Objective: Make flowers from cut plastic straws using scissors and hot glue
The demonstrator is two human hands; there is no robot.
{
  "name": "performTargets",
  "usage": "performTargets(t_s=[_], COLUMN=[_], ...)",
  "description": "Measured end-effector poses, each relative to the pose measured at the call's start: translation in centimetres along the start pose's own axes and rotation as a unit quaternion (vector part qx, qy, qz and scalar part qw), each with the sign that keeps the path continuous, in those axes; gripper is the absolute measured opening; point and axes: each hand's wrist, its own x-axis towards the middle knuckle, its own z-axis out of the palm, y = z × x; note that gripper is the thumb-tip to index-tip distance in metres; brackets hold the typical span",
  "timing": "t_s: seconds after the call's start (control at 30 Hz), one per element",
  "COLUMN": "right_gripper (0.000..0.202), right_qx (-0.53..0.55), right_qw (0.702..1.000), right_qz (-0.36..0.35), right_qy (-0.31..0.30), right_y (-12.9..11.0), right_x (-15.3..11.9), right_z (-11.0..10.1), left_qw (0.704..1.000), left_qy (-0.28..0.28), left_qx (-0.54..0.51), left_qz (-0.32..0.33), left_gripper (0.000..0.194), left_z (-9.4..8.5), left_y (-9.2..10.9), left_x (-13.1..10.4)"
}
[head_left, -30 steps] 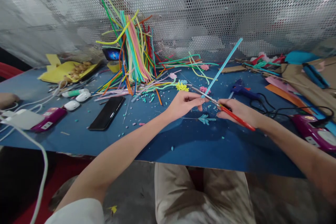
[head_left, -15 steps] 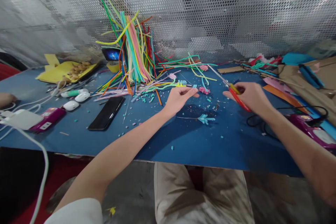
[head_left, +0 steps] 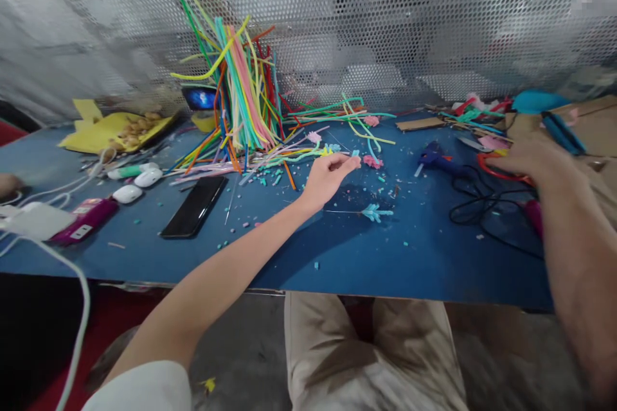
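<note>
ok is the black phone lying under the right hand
No, the black phone lies on the blue table, left of the left hand.

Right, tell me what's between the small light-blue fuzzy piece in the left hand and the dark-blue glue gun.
A pink fuzzy flower lies low on the blue table, then small scraps; nothing taller is visible between the piece and glue gun.

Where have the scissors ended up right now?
In the head view, the red-handled scissors are at the right side of the blue tabletop, under or beside the right hand and to the right of the blue glue gun.
</note>
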Motion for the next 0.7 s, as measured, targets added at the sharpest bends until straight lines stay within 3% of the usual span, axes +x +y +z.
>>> performTargets(t_s=[0.07,0.1,0.13,0.2,0.3,0.4,0.47,0.57,0.7], right_gripper=[0.072,0.074,0.073,0.064,0.047,0.045,0.049,0.053,0.052], right_qx=[0.009,0.019,0.034,0.061,0.138,0.173,0.176,0.203,0.269], right_qw=[0.997,0.995,0.995,0.997,0.989,0.976,0.964,0.945,0.912], right_qz=[0.013,0.031,0.049,0.054,-0.017,-0.131,-0.201,-0.246,-0.281], right_qy=[-0.08,-0.088,-0.076,0.008,0.049,0.023,-0.013,-0.075,-0.131], right_y=[-1.1,-1.7,-2.5,-4.2,-7.9,-12.8,-16.4,-20.7,-23.1], right_x=[-0.6,-1.1,-1.6,-2.4,-3.5,-4.2,-4.5,-4.6,-4.2], right_z=[-1.0,-1.8,-2.7,-4.8,-7.9,-9.8,-10.1,-9.2,-7.8], left_qw=[0.999,0.997,0.994,0.991,0.991,0.992,0.992,0.993,0.994], left_qy=[0.023,0.041,0.058,0.076,0.064,0.05,0.049,0.051,0.048], left_qx=[0.034,0.051,0.065,0.078,0.084,0.084,0.08,0.078,0.072], left_qz=[0.031,0.049,0.065,0.08,0.077,0.081,0.079,0.071,0.064], left_gripper=[0.038,0.037,0.037,0.037,0.039,0.037,0.036,0.035,0.034], left_z=[0.1,0.1,0.1,0.2,0.3,0.4,0.5,0.6,0.7], left_y=[0.0,0.0,0.0,-0.2,-0.4,-0.7,-0.8,-0.8,-0.7], left_x=[-0.1,-0.2,-0.3,-0.3,-0.5,-0.5,-0.6,-0.6,-0.6])
